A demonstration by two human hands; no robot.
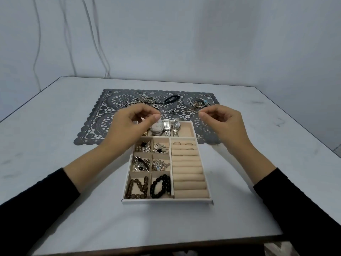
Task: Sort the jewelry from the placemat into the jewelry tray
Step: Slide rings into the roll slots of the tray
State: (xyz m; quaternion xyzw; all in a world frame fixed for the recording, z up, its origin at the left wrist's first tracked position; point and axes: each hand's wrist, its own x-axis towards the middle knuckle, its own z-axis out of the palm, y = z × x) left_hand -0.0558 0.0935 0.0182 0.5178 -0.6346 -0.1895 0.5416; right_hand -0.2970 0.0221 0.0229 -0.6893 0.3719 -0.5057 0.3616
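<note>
Head view: both hands hover over the far end of the jewelry tray (pixel 167 201), one on each side of it. The left hand (pixel 132 124) is above the tray's far-left corner, its fingers curled and thumb close to forefinger. The right hand (pixel 223 122) is just past the far-right corner, its thumb and forefinger tip to tip. Whether either pinch holds anything thin, I cannot tell.

Three watches (pixel 167 127) lie side by side in the tray's far compartment. Small mixed pieces and two bead bracelets (pixel 160 185) fill the six left compartments, and a few rings (pixel 184 144) sit in the far rolls on the right.

Beyond the tray lies the grey lace placemat (pixel 92 126), with the tray's far end resting on it. More jewelry is on the mat: a tangle of chains and rings (pixel 145 101) beyond the left hand, a black piece (pixel 172 98) beyond the watches, and another heap (pixel 198 103) beyond the right hand.
</note>
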